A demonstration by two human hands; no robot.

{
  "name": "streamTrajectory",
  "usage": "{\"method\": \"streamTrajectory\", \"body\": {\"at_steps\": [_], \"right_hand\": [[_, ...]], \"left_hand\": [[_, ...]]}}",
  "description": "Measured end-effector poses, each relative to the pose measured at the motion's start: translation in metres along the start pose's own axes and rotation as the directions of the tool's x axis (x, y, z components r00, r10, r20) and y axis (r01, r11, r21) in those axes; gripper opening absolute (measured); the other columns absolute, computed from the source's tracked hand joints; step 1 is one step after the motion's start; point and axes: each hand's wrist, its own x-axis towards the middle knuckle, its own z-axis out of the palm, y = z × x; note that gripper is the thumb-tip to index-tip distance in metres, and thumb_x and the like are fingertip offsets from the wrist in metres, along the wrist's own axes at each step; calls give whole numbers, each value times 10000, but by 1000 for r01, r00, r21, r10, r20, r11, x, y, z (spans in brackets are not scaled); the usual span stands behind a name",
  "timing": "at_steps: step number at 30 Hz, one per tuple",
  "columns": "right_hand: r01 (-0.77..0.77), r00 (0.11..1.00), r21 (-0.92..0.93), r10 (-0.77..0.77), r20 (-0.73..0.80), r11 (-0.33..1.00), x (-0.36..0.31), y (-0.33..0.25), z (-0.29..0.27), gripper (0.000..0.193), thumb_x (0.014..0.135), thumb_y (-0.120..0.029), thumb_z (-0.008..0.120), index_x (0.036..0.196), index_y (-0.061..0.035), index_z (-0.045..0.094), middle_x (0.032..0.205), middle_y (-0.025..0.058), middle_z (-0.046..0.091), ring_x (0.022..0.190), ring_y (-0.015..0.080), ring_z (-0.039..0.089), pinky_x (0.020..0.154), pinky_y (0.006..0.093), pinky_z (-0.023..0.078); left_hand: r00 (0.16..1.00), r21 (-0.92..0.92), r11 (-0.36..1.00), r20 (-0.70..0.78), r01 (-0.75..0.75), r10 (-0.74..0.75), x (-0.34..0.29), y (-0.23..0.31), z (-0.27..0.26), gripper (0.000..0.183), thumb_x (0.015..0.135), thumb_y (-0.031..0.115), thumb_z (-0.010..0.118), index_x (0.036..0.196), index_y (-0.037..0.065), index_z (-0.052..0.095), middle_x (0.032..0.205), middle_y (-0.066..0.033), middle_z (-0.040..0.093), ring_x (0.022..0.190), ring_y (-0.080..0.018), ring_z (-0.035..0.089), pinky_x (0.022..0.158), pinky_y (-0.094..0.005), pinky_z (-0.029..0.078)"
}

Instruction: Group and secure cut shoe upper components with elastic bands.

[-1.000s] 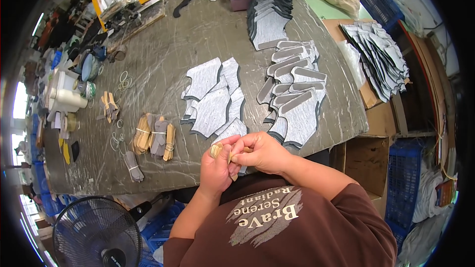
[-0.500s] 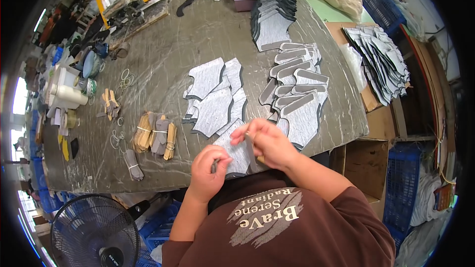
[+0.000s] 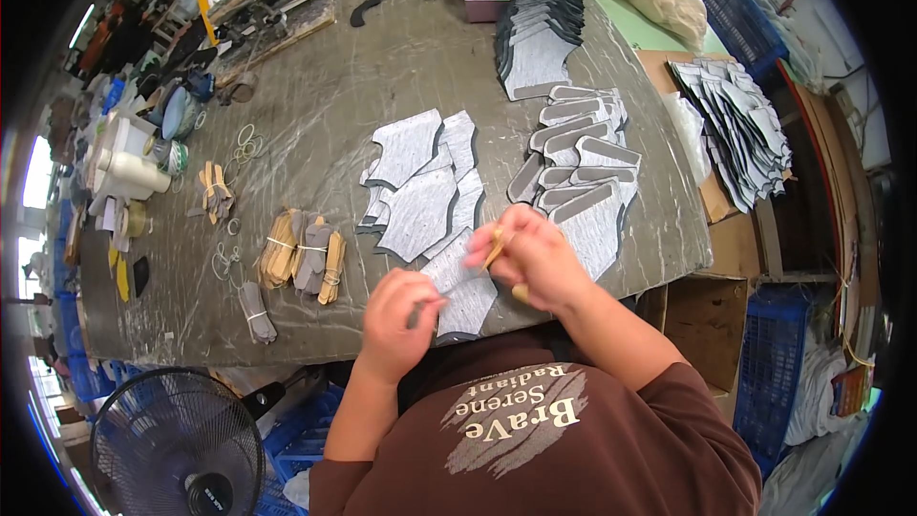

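Above the near table edge, my left hand point(image 3: 396, 320) is closed in a pinch, with a small grey piece point(image 3: 415, 314) partly showing between its fingers. My right hand point(image 3: 537, 260) grips a narrow tan strip point(image 3: 495, 247); part of it is hidden in the fist. Below both hands lies a light grey cut fabric piece point(image 3: 462, 308) with dark edges. Beyond it is a loose pile of similar pieces point(image 3: 415, 210). To the right, another pile of fabric pieces point(image 3: 594, 239) carries several dark grey rounded strips point(image 3: 581, 201).
Banded bundles of tan strips point(image 3: 279, 250) and grey strips point(image 3: 313, 258) lie left of my hands, near loose rubber bands point(image 3: 227, 266). Fabric stacks stand at the far side point(image 3: 540, 57) and far right point(image 3: 731, 124). A black fan point(image 3: 177, 449) is below the table, lower left.
My right hand has turned slightly, and the tan strip shows more at its fingers. My left hand has shifted a little. The whole view has moved slightly.
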Motion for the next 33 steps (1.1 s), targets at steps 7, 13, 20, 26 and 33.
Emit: {"method": "streamTrajectory", "body": {"at_steps": [7, 13, 20, 26, 33], "right_hand": [[417, 854, -773, -85, 513, -478, 3, -1, -10, 141, 806, -141, 615, 882, -64, 525, 892, 89, 532, 687, 203, 600, 583, 341, 490], [405, 892, -756, 42, 449, -513, -20, 34, -12, 300, 787, -263, 647, 974, -38, 580, 960, 87, 524, 647, 229, 603, 571, 345, 496], [363, 857, -797, -163, 489, -482, -26, 44, -16, 336, 787, -280, 635, 1006, -28, 597, 935, 85, 519, 643, 209, 610, 550, 343, 497], [362, 861, -789, -146, 487, -496, -26, 43, -16, 345, 779, -283, 643, 1005, -26, 600, 942, 90, 522, 636, 205, 610, 539, 331, 501], [389, 830, -751, -151, 537, -533, -25, 46, -21, 343, 761, -273, 652, 984, -17, 602, 1130, 110, 558, 618, 176, 597, 540, 316, 504]], "left_hand": [[637, -616, 606, -210, 503, -742, -23, -19, -18, 91, 799, -30, 660, 873, -1, 615, 704, -23, 590, 553, -66, 519, 497, -183, 412], [616, -444, 569, -49, 692, -787, -25, -24, -18, 68, 808, 12, 655, 865, -21, 634, 735, -41, 630, 587, -75, 549, 541, -211, 454], [610, -245, 581, 57, 776, -790, -7, -23, -4, 37, 795, 29, 649, 792, -6, 636, 685, -11, 601, 546, -59, 512, 500, -200, 412], [605, -215, 577, 95, 788, -791, -4, -27, -3, 33, 796, 27, 645, 782, 0, 634, 677, -11, 605, 540, -56, 506, 502, -196, 411], [597, -221, 568, 92, 793, -797, -4, -29, -2, 36, 796, 23, 640, 766, 8, 628, 665, -14, 604, 541, -54, 507, 504, -195, 414]]}}
